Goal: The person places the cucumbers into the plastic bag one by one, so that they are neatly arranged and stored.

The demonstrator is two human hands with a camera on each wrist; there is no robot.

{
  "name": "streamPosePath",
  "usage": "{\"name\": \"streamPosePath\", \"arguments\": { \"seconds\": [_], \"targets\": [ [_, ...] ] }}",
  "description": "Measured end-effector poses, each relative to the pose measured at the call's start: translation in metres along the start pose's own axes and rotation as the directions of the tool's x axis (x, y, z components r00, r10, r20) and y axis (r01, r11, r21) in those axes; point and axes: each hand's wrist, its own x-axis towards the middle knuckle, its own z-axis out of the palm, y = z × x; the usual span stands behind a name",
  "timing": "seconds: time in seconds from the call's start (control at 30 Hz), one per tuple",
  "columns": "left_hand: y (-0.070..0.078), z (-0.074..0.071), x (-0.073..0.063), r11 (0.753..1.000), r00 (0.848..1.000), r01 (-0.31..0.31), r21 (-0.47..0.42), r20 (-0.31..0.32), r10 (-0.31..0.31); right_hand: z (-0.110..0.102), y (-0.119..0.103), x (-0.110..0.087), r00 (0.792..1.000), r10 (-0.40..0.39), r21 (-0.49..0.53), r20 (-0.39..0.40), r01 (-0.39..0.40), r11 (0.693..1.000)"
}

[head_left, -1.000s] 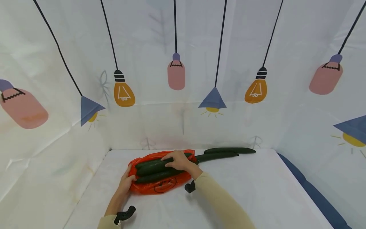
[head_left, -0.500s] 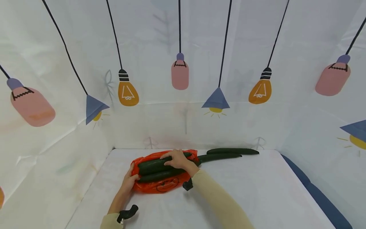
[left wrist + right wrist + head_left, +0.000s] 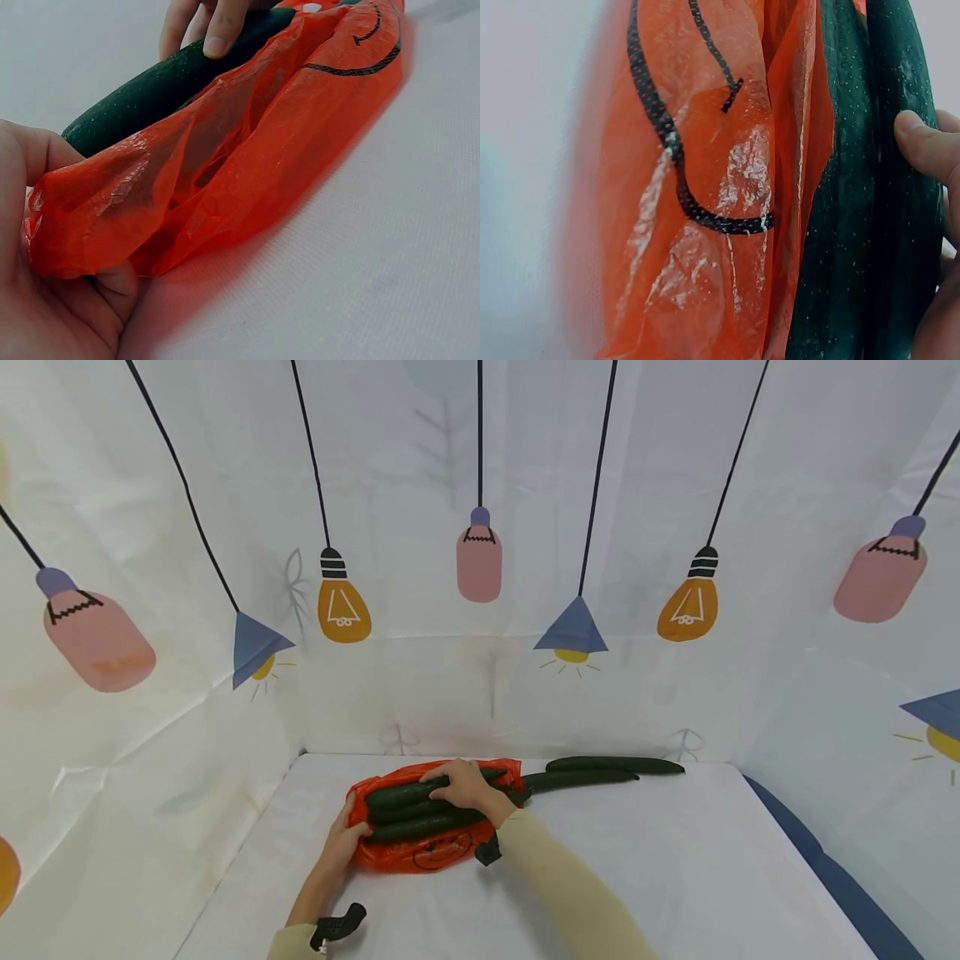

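A red plastic bag (image 3: pixel 390 860) with a black smile print lies on its side on the white table, opened along its upper side. Several dark green cucumbers (image 3: pixel 420 827) lie lengthwise in it, side by side. At the bag's left end my left hand (image 3: pixel 341 843) holds the plastic edge between thumb and fingers, as the left wrist view shows (image 3: pixel 60 315). From above, my right hand (image 3: pixel 467 787) grips the rear cucumber (image 3: pixel 900 187), its thumb on the near side. The far fingers are partly hidden behind that cucumber in the right wrist view.
Two more cucumbers lie to the right of the bag: one at the table's back edge (image 3: pixel 615 765), one just in front (image 3: pixel 581 778), its left end by the bag. White cloth walls (image 3: pixel 420 693) with printed lamps surround the table (image 3: pixel 675 877). Dark blue fabric (image 3: pixel 832 868) runs along the right side.
The head view has shifted slightly. My right hand has moved a little left along the cucumbers, and those in the bag lie slightly differently. My left hand still holds the bag's left end.
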Motion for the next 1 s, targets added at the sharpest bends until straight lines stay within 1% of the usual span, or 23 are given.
{"name": "streamPosePath", "arguments": {
  "seconds": [0.1, 0.23, 0.33, 0.47, 0.63, 0.83, 1.0],
  "targets": [
    [-0.001, 0.003, 0.0, 1.0, 1.0, -0.007, -0.002, -0.013, 0.007, -0.001, 0.001, 0.0, 1.0, 0.015, 0.009, 0.007, -0.015, 1.0],
    [-0.001, 0.009, 0.003, 0.999, 0.999, -0.037, 0.0, -0.012, 0.037, -0.004, 0.004, 0.0, 0.999, 0.05, 0.002, 0.003, -0.05, 0.999],
    [-0.002, 0.011, 0.004, 0.999, 0.999, -0.05, 0.015, -0.015, 0.05, -0.005, 0.006, 0.002, 0.999, 0.053, -0.004, -0.003, -0.053, 0.999],
    [-0.003, 0.009, 0.0, 0.998, 0.999, -0.038, 0.044, -0.019, 0.039, -0.003, 0.005, 0.003, 0.999, 0.05, 0.017, -0.004, -0.05, 0.999],
    [-0.003, 0.006, -0.002, 0.998, 1.0, -0.022, 0.051, -0.014, 0.022, -0.001, 0.003, 0.003, 0.998, 0.069, 0.033, 0.001, -0.069, 0.997],
    [-0.002, 0.005, 0.001, 0.998, 1.0, -0.001, 0.056, -0.024, 0.002, 0.002, 0.004, 0.005, 0.997, 0.073, 0.032, -0.014, -0.073, 0.997],
    [-0.003, 0.004, 0.003, 0.998, 0.999, 0.01, 0.057, -0.035, -0.008, 0.007, 0.004, 0.004, 0.996, 0.071, 0.027, -0.05, -0.07, 0.997]
  ]
}}
